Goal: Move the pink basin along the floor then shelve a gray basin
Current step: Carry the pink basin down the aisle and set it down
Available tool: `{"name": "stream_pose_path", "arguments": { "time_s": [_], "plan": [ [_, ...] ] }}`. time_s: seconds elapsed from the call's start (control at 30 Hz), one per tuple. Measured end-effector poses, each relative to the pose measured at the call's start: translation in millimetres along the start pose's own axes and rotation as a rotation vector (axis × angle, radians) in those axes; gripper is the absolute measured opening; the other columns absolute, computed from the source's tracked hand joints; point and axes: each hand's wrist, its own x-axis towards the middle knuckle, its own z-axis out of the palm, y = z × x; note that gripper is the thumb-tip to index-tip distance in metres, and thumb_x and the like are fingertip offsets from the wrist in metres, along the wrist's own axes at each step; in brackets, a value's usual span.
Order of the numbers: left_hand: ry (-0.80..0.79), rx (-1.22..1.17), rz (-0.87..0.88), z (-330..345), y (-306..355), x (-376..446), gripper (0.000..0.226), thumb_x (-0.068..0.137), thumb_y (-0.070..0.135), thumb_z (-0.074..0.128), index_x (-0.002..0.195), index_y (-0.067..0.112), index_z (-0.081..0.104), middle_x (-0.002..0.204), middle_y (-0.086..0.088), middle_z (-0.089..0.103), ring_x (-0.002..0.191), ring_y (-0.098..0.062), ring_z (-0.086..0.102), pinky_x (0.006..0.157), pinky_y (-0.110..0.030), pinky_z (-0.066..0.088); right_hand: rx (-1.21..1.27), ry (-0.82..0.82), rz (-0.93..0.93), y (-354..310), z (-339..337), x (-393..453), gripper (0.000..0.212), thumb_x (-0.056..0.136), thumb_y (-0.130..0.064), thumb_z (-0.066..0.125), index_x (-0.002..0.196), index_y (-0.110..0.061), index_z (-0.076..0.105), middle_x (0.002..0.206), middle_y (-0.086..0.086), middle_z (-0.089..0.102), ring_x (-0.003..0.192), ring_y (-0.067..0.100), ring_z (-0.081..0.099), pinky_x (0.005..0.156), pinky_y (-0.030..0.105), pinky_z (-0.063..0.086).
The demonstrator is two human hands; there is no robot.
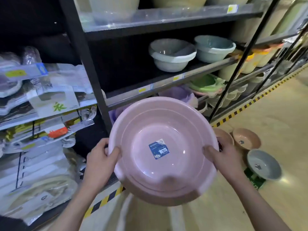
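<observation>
Pink basin (162, 147): held clear of the floor (275, 127) in front of the shelving, tilted so its inside faces the camera; a blue label sits on its bottom. It looks like more than one basin nested, though that cannot be confirmed.

Hands: left hand (100, 157) closed on the left rim, thumb inside, fingers behind. Right hand (225, 155) closed on the right rim the same way. Both hands are occupied with the pink basin.

Gray basin (264, 164): on the floor at near right, upright, well apart from either hand. Two tan basins stand on the floor just beyond it, one partly hidden behind the pink basin.

Shelf (166, 79): the middle level carries pale gray and blue-green stacks at its right end; its left part is bare and dark.

Progress, as judged: the first step is in hand but not finished, since the pink basin is in the air and not yet set down. The second step has not begun; the gray basin is untouched. Remaining: put the pink basin down, free the hands, lift the gray basin and place it on the shelf
</observation>
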Motion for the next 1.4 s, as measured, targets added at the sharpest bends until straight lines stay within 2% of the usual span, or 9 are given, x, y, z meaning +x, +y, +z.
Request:
{"name": "stream_pose_path", "arguments": {
  "time_s": [0.17,0.33,0.53,0.7,0.93,1.0,1.17,1.3,1.4],
  "plan": [
    [-0.078,-0.18,0.022,7.4,108.4,-4.9,0.018,0.078,0.024,0.069,0.095,0.028,0.072,0.074,-0.001,0.075,0.066,-0.022,0.072,0.063,-0.043,0.054,0.238,0.115,0.005,-38.9,-93.5,5.7,0.015,0.074,-0.017,0.07,0.087,-0.021,0.075,0.075,0.007,0.074,0.07,0.035,0.071,0.058,0.049,0.057],
    [-0.141,-0.309,0.014,43.7,180.1,-2.9,0.021,0.081,0.013,0.067,0.1,0.02,0.074,0.085,-0.015,0.078,0.073,-0.038,0.074,0.068,-0.053,0.059,0.507,0.15,0.084,-41.0,-162.4,19.6,0.029,0.066,-0.011,0.072,0.094,-0.018,0.077,0.094,0.02,0.075,0.083,0.046,0.071,0.072,0.069,0.056],
    [-0.22,-0.417,0.004,106.0,223.1,11.7,0.021,0.081,0.011,0.064,0.1,0.011,0.073,0.09,-0.038,0.066,0.064,-0.042,0.061,0.062,-0.049,0.043,0.685,0.211,0.118,-21.6,-212.6,46.6,0.027,0.071,0.0,0.068,0.093,-0.013,0.077,0.089,0.016,0.078,0.071,0.037,0.074,0.054,0.043,0.059],
    [-0.307,-0.439,0.039,167.9,241.2,34.8,0.023,0.075,0.011,0.064,0.095,0.008,0.075,0.083,-0.019,0.077,0.063,-0.025,0.07,0.053,-0.026,0.053,0.681,0.305,0.16,11.3,-239.6,68.1,0.02,0.076,0.002,0.066,0.092,-0.006,0.074,0.079,0.012,0.076,0.064,0.03,0.07,0.057,0.038,0.055],
    [-0.44,-0.384,0.051,268.4,254.3,94.8,0.025,0.068,0.019,0.073,0.092,0.014,0.077,0.09,-0.026,0.075,0.081,-0.051,0.07,0.076,-0.067,0.054,0.625,0.465,0.246,54.0,-263.9,109.9,0.021,0.077,0.003,0.065,0.095,-0.003,0.075,0.091,0.022,0.076,0.071,0.03,0.07,0.061,0.037,0.055],
    [-0.49,-0.361,0.089,300.3,259.8,113.4,0.022,0.072,0.022,0.071,0.093,0.017,0.077,0.086,-0.015,0.078,0.083,-0.043,0.072,0.079,-0.057,0.056,0.574,0.507,0.263,64.0,-271.4,126.1,0.019,0.078,0.001,0.065,0.093,-0.005,0.075,0.096,0.026,0.074,0.074,0.035,0.069,0.066,0.04,0.053],
    [-0.603,-0.402,0.125,384.8,281.7,164.6,0.016,0.087,0.012,0.066,0.098,0.02,0.075,0.079,-0.001,0.079,0.067,-0.022,0.073,0.053,-0.032,0.058,0.476,0.582,0.311,83.8,-293.8,178.6,0.016,0.081,-0.007,0.067,0.094,-0.007,0.075,0.091,0.022,0.072,0.079,0.04,0.068,0.067,0.042,0.051],
    [-0.718,-0.373,0.107,442.3,303.6,202.4,0.016,0.091,0.022,0.065,0.098,0.034,0.072,0.085,0.003,0.079,0.069,-0.017,0.075,0.048,-0.025,0.056,0.443,0.645,0.357,101.0,-304.7,220.2,0.014,0.08,-0.007,0.069,0.092,-0.006,0.075,0.077,0.01,0.069,0.072,0.027,0.065,0.058,0.034,0.05],
    [-0.726,-0.312,0.151,485.5,320.4,227.2,0.013,0.08,0.035,0.065,0.089,0.028,0.073,0.078,-0.003,0.075,0.067,-0.022,0.071,0.045,-0.026,0.054,0.378,0.661,0.374,117.2,-316.4,249.2,0.014,0.082,-0.01,0.069,0.092,-0.002,0.074,0.081,0.027,0.066,0.07,0.029,0.064,0.06,0.036,0.05]
  ]
}}
